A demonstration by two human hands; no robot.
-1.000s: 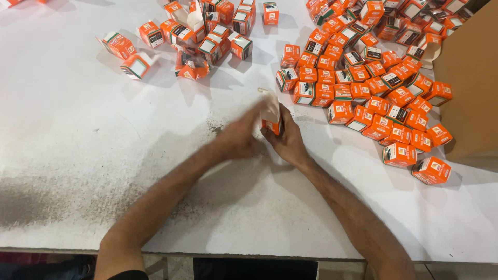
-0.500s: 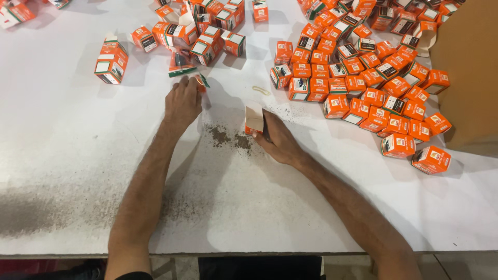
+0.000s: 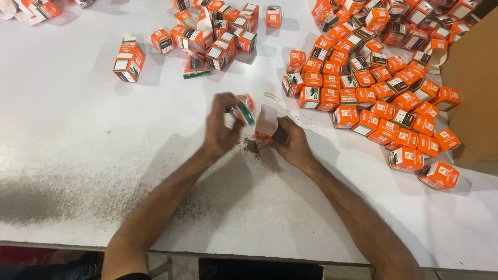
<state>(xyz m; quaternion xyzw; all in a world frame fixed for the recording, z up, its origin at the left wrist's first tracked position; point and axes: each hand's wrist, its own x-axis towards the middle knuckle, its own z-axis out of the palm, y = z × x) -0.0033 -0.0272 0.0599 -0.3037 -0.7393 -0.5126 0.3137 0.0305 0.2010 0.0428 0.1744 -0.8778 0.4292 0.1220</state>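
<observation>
My left hand [image 3: 220, 124] holds a small orange-and-green packet [image 3: 245, 107] just above the white table [image 3: 78, 129]. My right hand [image 3: 290, 142] grips a small orange carton [image 3: 267, 122] with its white top flap open, standing on the table beside the packet. The two hands are close together near the table's middle. A patch of dark powder [image 3: 252, 147] lies on the table just below the carton.
A big heap of small orange cartons [image 3: 384, 78] covers the right side. A smaller cluster of cartons [image 3: 218, 36] and a loose packet [image 3: 196, 65] lie at the back. A brown cardboard box [image 3: 474, 88] stands at the far right. A rubber band [image 3: 272, 96] lies near the carton.
My left hand reached to the back cluster, picked up a packet and brought it back next to the open carton in my right hand.
</observation>
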